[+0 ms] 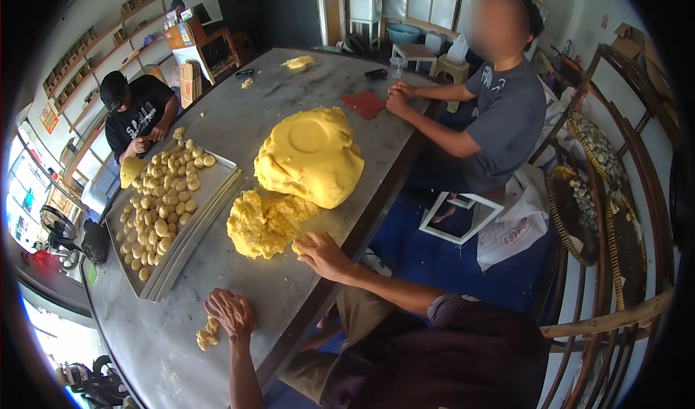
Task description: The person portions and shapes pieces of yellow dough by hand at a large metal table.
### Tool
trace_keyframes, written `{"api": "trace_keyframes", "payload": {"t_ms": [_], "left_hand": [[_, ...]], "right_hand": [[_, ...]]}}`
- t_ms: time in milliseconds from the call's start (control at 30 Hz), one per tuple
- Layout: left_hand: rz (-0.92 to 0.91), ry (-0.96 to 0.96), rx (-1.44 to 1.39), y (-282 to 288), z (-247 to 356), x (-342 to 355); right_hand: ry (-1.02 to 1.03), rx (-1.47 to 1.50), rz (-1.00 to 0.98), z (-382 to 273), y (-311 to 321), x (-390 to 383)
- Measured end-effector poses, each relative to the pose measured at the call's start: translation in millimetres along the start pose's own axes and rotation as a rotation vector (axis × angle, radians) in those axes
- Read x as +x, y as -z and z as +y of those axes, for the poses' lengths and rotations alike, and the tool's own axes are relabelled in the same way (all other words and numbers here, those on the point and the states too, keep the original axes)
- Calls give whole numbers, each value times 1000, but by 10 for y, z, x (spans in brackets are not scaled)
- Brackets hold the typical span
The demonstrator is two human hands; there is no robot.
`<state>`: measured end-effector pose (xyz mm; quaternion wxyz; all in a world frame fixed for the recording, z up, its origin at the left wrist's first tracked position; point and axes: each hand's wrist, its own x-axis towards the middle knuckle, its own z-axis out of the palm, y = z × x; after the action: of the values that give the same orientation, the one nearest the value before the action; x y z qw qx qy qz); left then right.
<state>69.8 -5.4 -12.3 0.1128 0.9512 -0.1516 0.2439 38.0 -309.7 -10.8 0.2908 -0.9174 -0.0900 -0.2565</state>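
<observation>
My right hand has its fingers curled round a bit of yellow dough at the near edge of a crumbly dough heap. Behind that heap sits a big smooth mound of yellow dough with a round dent on top. Lower down, my left hand lies palm down on the metal table, its fingers stretched out; what is under the palm is hidden. Small dough lumps lie beside it. To the left, a metal tray holds many small dough balls, several trays apparently stacked beneath.
A person in a black cap works beyond the tray. Another in a grey shirt rests clasped hands on the table's right edge, near a red flat piece. Dough scraps lie at the far end. Woven trays stand in a rack at right.
</observation>
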Motion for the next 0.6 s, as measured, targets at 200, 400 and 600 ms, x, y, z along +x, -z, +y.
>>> {"api": "trace_keyframes", "payload": {"t_ms": [200, 400, 600], "left_hand": [[-52, -146, 67, 38, -12, 41], [126, -94, 208, -134, -131, -124], [-212, 315, 80, 86, 52, -125]], "right_hand": [[-22, 103, -74, -106, -167, 173], [25, 0, -240, 5, -261, 213], [106, -61, -99, -503, 468, 599]]}}
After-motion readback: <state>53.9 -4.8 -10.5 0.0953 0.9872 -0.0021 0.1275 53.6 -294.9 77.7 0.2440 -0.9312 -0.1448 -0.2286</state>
